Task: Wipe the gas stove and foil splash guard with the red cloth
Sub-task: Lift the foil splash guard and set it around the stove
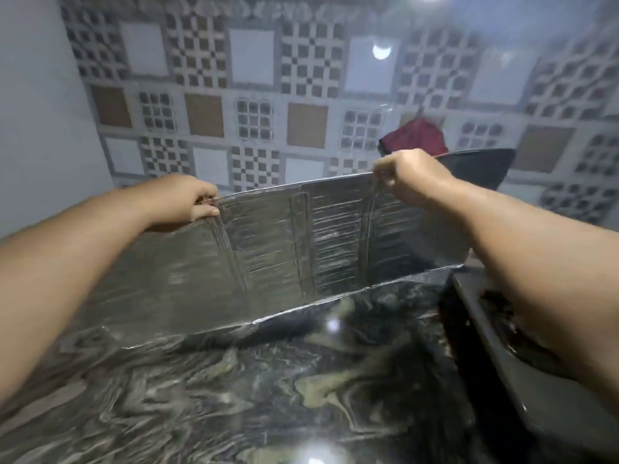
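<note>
From the head view, one dark marbled countertop (268,380) runs to a patterned tile wall (254,95), where two hands, left hand (187,204) and right hand (410,177), each pinch the top edge of one upright foil splash guard (284,249), one red cloth (417,137) behind it, one dark gas stove (522,380) at right.

The whole view is motion-blurred. The red cloth (415,137) is half hidden behind the right hand (410,180) and the foil splash guard (284,249). The gas stove (522,373) runs off the right edge.
</note>
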